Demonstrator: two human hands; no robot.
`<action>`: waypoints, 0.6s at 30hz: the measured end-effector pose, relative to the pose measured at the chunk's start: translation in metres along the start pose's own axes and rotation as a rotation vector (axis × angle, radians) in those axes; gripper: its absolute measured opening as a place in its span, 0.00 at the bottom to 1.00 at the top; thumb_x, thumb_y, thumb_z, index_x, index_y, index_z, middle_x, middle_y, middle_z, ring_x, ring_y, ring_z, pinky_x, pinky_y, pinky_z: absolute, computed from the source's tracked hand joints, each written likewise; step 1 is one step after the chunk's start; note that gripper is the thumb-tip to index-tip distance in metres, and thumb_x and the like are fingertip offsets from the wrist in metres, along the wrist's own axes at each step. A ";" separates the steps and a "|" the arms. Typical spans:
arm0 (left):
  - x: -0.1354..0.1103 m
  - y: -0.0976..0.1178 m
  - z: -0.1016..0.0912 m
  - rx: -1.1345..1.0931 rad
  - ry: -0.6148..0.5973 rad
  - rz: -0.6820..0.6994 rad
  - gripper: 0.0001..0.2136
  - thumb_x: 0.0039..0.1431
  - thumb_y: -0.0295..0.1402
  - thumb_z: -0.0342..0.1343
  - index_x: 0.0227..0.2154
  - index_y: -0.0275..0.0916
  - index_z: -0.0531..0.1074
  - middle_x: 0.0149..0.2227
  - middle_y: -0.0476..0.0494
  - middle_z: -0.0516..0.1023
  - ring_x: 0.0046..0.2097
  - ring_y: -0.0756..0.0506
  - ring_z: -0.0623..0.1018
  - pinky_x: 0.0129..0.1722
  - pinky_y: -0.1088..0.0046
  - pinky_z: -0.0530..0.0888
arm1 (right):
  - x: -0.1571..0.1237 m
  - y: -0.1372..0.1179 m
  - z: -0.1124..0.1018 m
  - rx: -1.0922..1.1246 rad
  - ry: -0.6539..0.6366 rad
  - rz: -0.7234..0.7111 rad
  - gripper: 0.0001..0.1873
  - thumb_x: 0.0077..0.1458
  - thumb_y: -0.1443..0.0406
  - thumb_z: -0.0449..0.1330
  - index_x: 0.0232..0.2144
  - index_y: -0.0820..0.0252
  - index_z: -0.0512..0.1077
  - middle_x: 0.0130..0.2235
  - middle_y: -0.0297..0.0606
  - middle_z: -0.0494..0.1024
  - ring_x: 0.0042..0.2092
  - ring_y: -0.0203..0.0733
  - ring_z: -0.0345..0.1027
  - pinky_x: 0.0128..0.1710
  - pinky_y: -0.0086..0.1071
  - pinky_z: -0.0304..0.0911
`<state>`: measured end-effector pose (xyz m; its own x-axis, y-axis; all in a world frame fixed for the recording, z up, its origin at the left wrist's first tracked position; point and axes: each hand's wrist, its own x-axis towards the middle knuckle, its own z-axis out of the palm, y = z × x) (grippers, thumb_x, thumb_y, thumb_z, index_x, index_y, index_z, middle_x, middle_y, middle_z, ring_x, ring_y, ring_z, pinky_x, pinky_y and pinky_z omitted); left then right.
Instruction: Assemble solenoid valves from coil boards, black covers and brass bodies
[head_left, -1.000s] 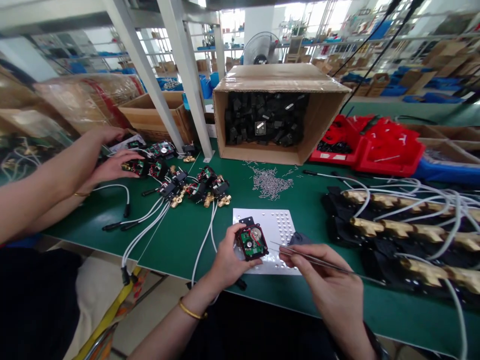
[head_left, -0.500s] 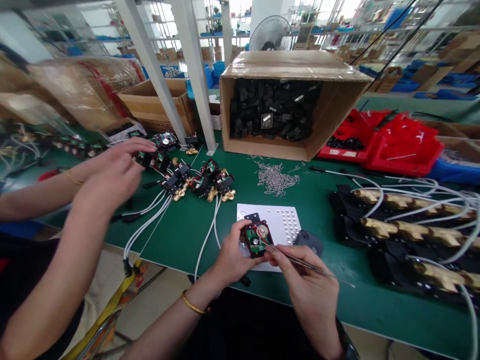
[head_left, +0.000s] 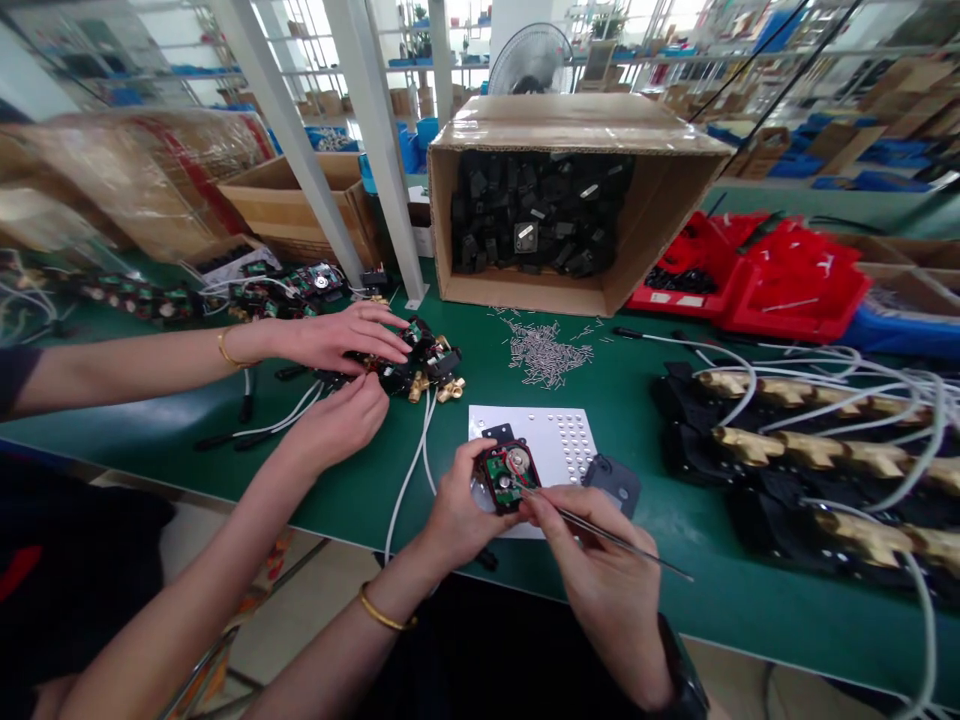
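My left hand [head_left: 454, 510] grips a small black housing [head_left: 507, 476] with a green circuit board and a round metal part inside, held just above a white perforated sheet [head_left: 559, 445]. My right hand [head_left: 600, 570] pinches slim metal tweezers [head_left: 600, 533]; their tips touch the inside of the housing. A black cover plate [head_left: 613, 482] lies at the sheet's right edge. A white cable [head_left: 409, 475] runs away from under my left hand.
A co-worker's two hands [head_left: 337, 370] rest on a cluster of brass-and-black assemblies [head_left: 424, 372] at the left. A tipped cardboard box [head_left: 562, 130] holds black parts. Small metal pins [head_left: 544, 352] lie scattered. Brass valves with white cables [head_left: 810, 450] fill the right; red bins [head_left: 750, 275] stand behind.
My right hand brought the tweezers from beside the housing into it. The co-worker's hands moved right, from the far-left assemblies to the cluster nearer me.
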<state>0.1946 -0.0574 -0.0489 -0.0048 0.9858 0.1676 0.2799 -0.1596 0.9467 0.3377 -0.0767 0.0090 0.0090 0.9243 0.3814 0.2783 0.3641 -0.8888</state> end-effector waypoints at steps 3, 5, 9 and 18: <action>0.000 -0.001 0.000 0.001 0.000 -0.001 0.33 0.40 0.38 0.67 0.49 0.41 0.57 0.44 0.42 0.71 0.43 0.43 0.75 0.44 0.66 0.72 | 0.002 0.000 -0.003 -0.018 -0.030 -0.003 0.03 0.52 0.69 0.60 0.28 0.58 0.74 0.27 0.34 0.77 0.29 0.36 0.71 0.28 0.27 0.67; 0.000 -0.001 0.000 -0.006 -0.002 -0.001 0.34 0.40 0.38 0.67 0.49 0.41 0.57 0.44 0.42 0.71 0.44 0.43 0.75 0.44 0.66 0.72 | 0.004 0.001 -0.005 -0.020 -0.051 0.009 0.03 0.52 0.69 0.60 0.28 0.58 0.74 0.27 0.35 0.77 0.29 0.37 0.71 0.29 0.28 0.67; -0.001 -0.002 0.001 -0.017 0.007 0.003 0.33 0.40 0.38 0.67 0.49 0.41 0.57 0.44 0.42 0.71 0.44 0.43 0.75 0.44 0.65 0.72 | 0.007 0.002 -0.004 -0.007 -0.082 0.025 0.04 0.52 0.67 0.60 0.27 0.58 0.74 0.27 0.35 0.77 0.29 0.38 0.72 0.29 0.28 0.67; 0.001 0.002 0.001 -0.006 -0.007 -0.083 0.34 0.39 0.32 0.67 0.49 0.42 0.56 0.47 0.42 0.69 0.47 0.42 0.73 0.48 0.61 0.70 | 0.024 -0.002 -0.063 0.158 0.094 0.085 0.09 0.58 0.62 0.53 0.33 0.56 0.72 0.35 0.39 0.76 0.37 0.44 0.72 0.36 0.39 0.69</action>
<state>0.1961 -0.0568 -0.0477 -0.0215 0.9960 0.0863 0.2733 -0.0772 0.9588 0.3979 -0.0624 0.0364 0.1176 0.9404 0.3190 0.1185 0.3056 -0.9447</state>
